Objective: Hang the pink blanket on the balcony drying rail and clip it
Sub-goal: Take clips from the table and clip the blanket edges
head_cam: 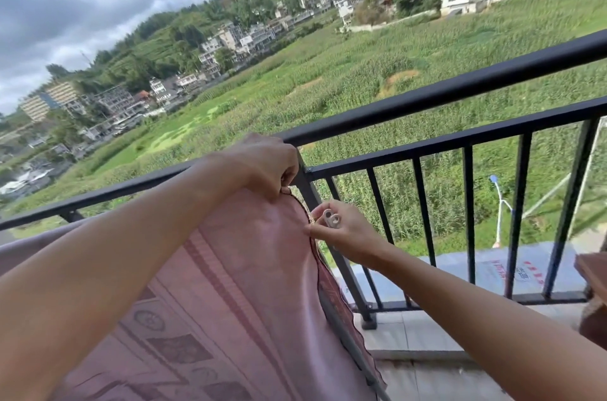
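The pink blanket (246,252) hung over the balcony drying rail (460,88), covering the stretch of it left of the upright post (315,203). The rail beneath the cloth was hidden. The blanket's lower part ran out of the bottom of the frame, and its left part was masked by the left forearm, so its full spread could not be judged. A woven border pattern showed on the near face, and a dark stitched hem ran down the right edge, close beside the post.

The left hand (262,167) sat at the blanket's top right corner, where the rail met the post, with fingers curled and pinching the cloth. The fingertips were tucked under the hand and could not be seen clearly.

The right hand (341,229) was lower, touching the blanket's right hem. It held a small white clip (331,219) between thumb and fingers. Only the clip's looped handle end was visible. Its jaws were hidden behind the fingers and the hem, so it could not be told whether they were closed on the cloth.

A brown wooden object (594,272) was cut off by the right edge of the frame and could not be identified. Pale floor tiles (410,335) showed at the foot of the post. The fields and buildings beyond the rail were blurred.
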